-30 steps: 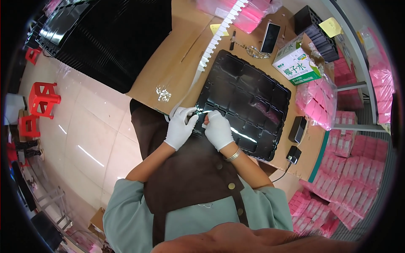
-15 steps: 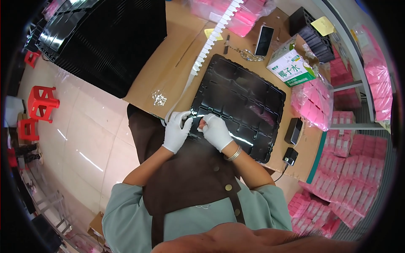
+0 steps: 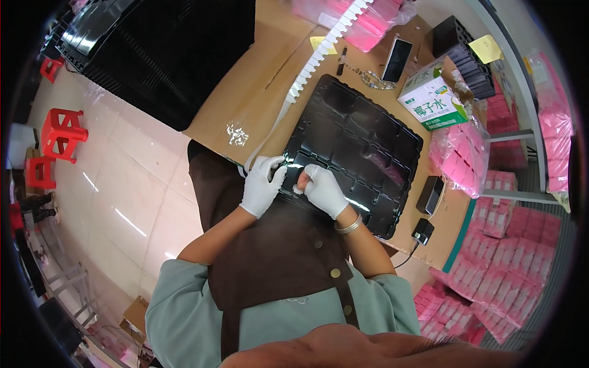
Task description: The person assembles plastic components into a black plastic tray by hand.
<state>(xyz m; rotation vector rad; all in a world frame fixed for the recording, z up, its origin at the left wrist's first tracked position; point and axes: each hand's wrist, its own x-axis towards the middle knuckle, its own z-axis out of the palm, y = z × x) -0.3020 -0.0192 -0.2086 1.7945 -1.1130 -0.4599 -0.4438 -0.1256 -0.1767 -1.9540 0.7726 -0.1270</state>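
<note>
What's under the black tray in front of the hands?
The black tray lies over the brown tabletop, which shows along its left and right sides. Whatever is directly beneath is covered and can't be seen.

Head-worn fisheye looks down at hands (image 3: 262, 186) and table (image 3: 245, 92)

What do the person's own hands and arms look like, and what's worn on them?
The left hand and right hand wear plain white, wrist-length gloves; some right fingers show bare. A shiny silver-coloured bracelet circles the right wrist. Loose, pale green sleeves end near the elbows, leaving the forearms uncovered.
</note>
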